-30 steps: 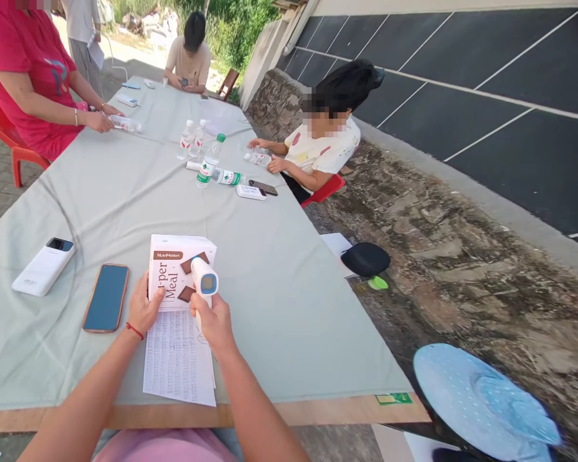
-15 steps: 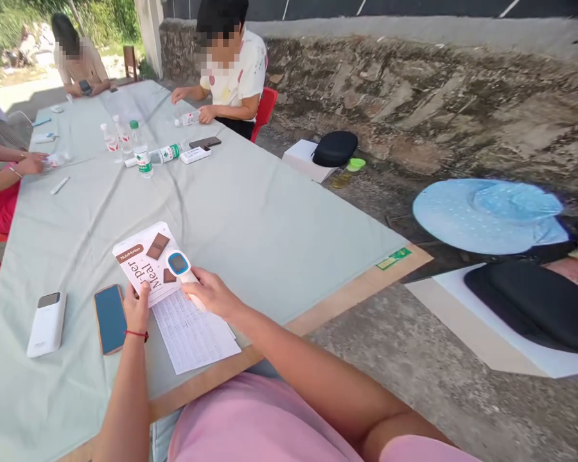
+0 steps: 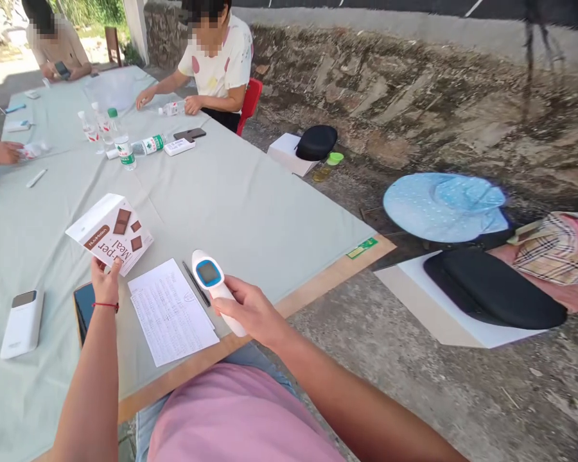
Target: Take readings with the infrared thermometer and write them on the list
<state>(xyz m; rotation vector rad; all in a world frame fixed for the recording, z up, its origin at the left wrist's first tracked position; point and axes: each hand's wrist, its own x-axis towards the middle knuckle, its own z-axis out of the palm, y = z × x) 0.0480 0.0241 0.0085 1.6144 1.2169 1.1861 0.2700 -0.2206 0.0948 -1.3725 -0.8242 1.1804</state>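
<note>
My left hand (image 3: 106,279) grips the lower edge of a white packet (image 3: 89,221) printed with brown chocolate squares and the word "Meal", tilted above the table. In my right hand (image 3: 248,308) is a white infrared thermometer (image 3: 227,303) with a blue-rimmed screen, its head pointing up and to the left. Between my hands lie handwritten paper sheets (image 3: 173,321), with a dark pen (image 3: 196,283) along their right side. A smartphone (image 3: 84,308) lies partly hidden behind my left wrist. Farther left rests a white power bank (image 3: 23,324).
A grey-green cloth covers the long table (image 3: 250,212). Water bottles (image 3: 125,151) stand and lie farther back, near a white device (image 3: 179,147) and a dark phone (image 3: 190,134). Other people sit around the far part. On the ground at right are a blue hat (image 3: 443,205) and a black case (image 3: 491,289).
My hands have moved apart: the packet went left and up, the thermometer right and down. The pen and more of the paper now show. The camera view has shifted right.
</note>
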